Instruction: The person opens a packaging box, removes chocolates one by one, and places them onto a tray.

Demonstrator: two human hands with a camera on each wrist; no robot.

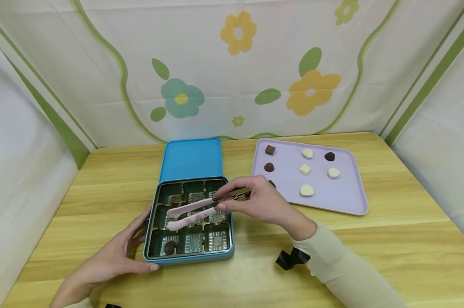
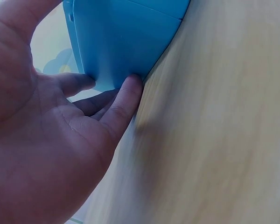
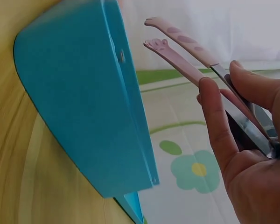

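Note:
A blue tin point(image 1: 193, 258) with a divided gold-and-dark insert stands on the table. One round dark chocolate point(image 1: 170, 247) sits in its front left compartment; something dark shows in the one behind it, partly covered by the tongs. My right hand point(image 1: 264, 203) pinches pink-tipped metal tongs point(image 1: 191, 219) over the tin. Their paw-shaped tips point(image 3: 156, 44) are spread apart, nothing visible between them. My left hand point(image 1: 114, 254) holds the tin's front left corner, thumb at the front and fingers point(image 2: 123, 105) against the left side.
Behind the tin lies its blue lid point(image 1: 193, 159). A lilac tray point(image 1: 343, 199) at the right bears several chocolates, among them a brown square one point(image 1: 270, 149), a dark one point(image 1: 329, 156) and a white one point(image 1: 306, 190). Another is partly behind my right hand. Flowered cloth point(image 1: 216, 64) stands behind the table.

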